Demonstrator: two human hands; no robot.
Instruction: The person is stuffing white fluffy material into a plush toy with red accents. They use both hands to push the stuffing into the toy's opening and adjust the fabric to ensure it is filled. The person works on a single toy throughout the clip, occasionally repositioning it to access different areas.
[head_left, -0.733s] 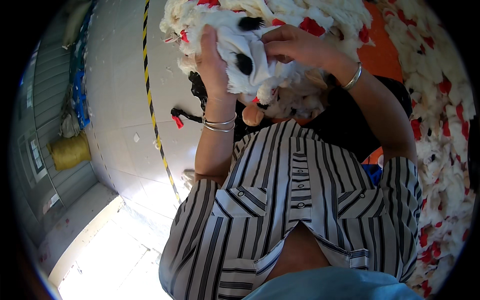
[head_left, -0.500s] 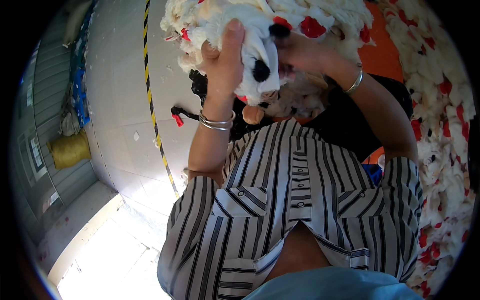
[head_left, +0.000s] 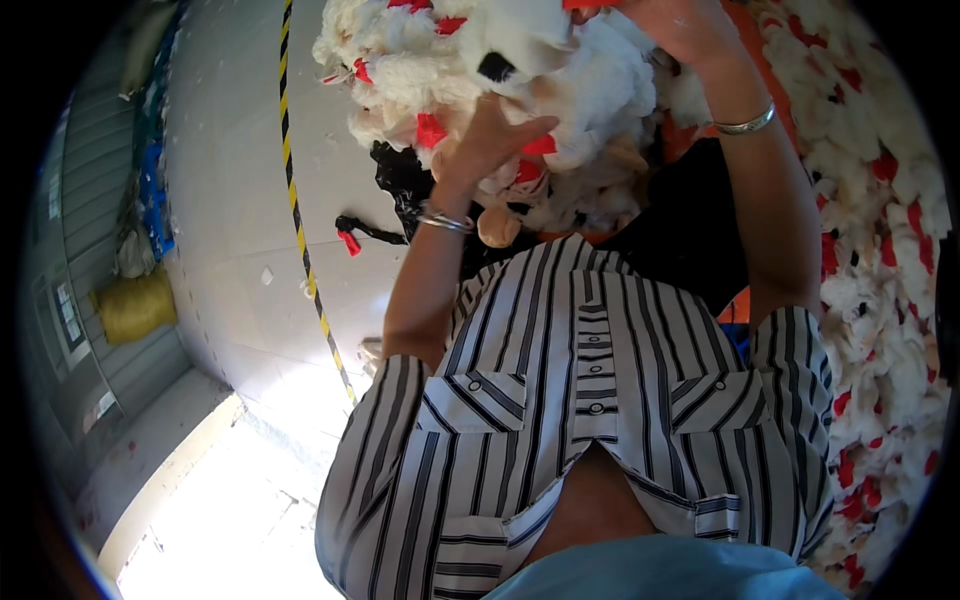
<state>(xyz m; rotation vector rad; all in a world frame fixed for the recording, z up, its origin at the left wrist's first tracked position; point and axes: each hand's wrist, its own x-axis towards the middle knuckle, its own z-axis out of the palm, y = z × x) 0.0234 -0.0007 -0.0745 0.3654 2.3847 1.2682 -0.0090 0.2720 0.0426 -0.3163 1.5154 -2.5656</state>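
Note:
My left hand [head_left: 492,140] is in front of a heap of white plush pieces [head_left: 610,85], thumb and fingers apart, with nothing held in it. Above it, a white plush piece with a black patch [head_left: 520,38] is slightly blurred. My right hand [head_left: 690,28] is raised at the top edge beside a red patch [head_left: 588,4]. The top edge cuts off part of its fingers, so its grip does not show. Red bits [head_left: 431,130] stick out of the heap around my left hand. A round beige piece [head_left: 498,227] lies below my left wrist.
More white plush pieces with red and black parts [head_left: 885,300] are piled along the right side. Black plastic [head_left: 403,185] lies left of the heap. Yellow-and-black tape [head_left: 292,165] runs along the grey floor [head_left: 225,150]. A yellow sack [head_left: 138,305] stands at far left.
The black-patched plush piece has moved up and away from my left hand, which has opened and come lower. My right hand has moved up and to the right.

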